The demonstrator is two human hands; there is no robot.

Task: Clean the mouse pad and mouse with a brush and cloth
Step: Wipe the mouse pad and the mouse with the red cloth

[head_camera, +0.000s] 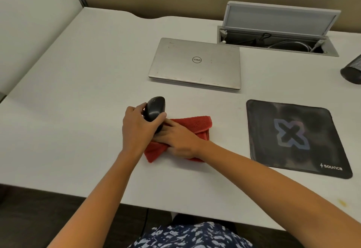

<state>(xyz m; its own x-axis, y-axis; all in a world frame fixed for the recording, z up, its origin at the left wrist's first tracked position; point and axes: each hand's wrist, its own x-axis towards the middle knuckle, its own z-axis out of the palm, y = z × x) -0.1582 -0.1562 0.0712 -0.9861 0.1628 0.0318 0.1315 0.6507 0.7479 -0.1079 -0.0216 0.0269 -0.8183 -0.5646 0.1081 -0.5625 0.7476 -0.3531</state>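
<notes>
- Now left hand (pixel 136 128) wraps its fingers round the black mouse (pixel 154 110), tipped up.
- Right hand (pixel 180 140) lies flat-fingered on the red cloth (pixel 197 124).
- Mouse pad (pixel 297 138) sits apart, right.

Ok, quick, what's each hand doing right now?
Left hand: closed around the mouse.
Right hand: open, fingers pressing flat on the cloth beside the mouse.

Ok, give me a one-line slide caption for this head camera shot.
Left hand grips the black mouse while the right hand presses the red cloth beside it, mouse pad lying apart.
</notes>
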